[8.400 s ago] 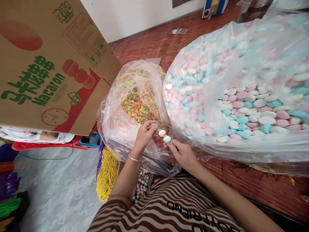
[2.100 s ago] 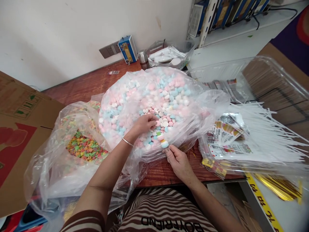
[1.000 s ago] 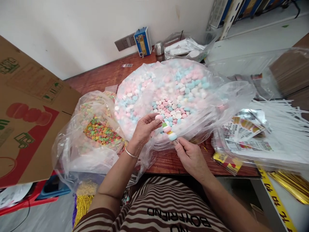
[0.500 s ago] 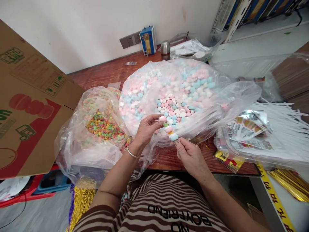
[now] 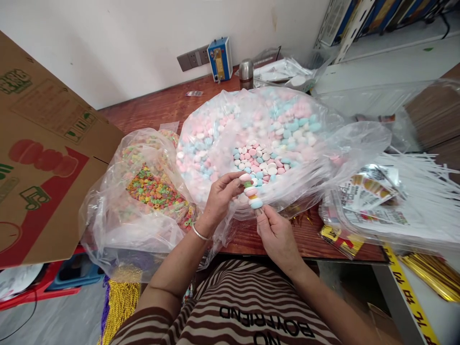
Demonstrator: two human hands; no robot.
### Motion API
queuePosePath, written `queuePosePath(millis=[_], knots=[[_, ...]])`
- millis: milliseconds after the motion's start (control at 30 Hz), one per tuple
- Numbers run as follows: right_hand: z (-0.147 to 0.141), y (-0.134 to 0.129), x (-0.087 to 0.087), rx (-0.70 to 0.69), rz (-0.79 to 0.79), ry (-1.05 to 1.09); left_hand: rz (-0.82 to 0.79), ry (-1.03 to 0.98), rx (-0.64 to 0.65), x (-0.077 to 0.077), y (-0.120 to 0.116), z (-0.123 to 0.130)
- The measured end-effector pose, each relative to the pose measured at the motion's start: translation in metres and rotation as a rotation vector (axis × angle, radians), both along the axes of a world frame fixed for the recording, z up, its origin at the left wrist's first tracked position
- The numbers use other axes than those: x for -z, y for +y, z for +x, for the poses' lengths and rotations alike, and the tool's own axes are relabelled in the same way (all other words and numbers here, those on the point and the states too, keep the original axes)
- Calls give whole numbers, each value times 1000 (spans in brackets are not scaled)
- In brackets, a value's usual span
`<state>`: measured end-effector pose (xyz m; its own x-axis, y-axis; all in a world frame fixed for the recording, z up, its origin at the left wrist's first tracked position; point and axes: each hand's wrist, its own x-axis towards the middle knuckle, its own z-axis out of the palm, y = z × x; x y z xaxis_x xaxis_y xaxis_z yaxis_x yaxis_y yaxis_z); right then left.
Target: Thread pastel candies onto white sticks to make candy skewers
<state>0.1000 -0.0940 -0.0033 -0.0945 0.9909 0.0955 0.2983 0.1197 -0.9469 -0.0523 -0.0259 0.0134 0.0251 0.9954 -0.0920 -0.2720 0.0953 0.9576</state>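
Note:
A short stack of pink, white and blue candies with green and orange rings (image 5: 252,192) is held between my two hands. My left hand (image 5: 222,195) pinches the pink candy at its upper end. At the lower end, by the blue candy, the fingers of my right hand (image 5: 278,237) are closed. Just beyond lies a large clear bag of pastel candies (image 5: 298,127), with loose candies (image 5: 261,162) showing in its opening. To the left, an open plastic bag (image 5: 143,235) holds small colourful rings (image 5: 154,189).
A cardboard box (image 5: 46,158) stands at the left. White sticks (image 5: 424,196) and a clear tray (image 5: 388,235) are at the right, beside a yellow packet (image 5: 339,239). A metal flask (image 5: 246,74) and a blue box (image 5: 220,60) stand at the back of the wooden table (image 5: 154,108).
The candy stack has become slightly more upright. My right hand has shifted a little to the left, and my left hand a little to the right.

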Motion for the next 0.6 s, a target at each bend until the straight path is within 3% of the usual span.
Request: queuePosePath(millis=[167,300,600], knots=[[-13,-4,6,17,145,-149,-24,-204,-152,-7,-3,25],[-20,-7,12,57,252,-267,-42,-233,-245,-11,-7,38],[-18,-10,10,84,392,-402,-49,-357,-263,-16,-21,47]])
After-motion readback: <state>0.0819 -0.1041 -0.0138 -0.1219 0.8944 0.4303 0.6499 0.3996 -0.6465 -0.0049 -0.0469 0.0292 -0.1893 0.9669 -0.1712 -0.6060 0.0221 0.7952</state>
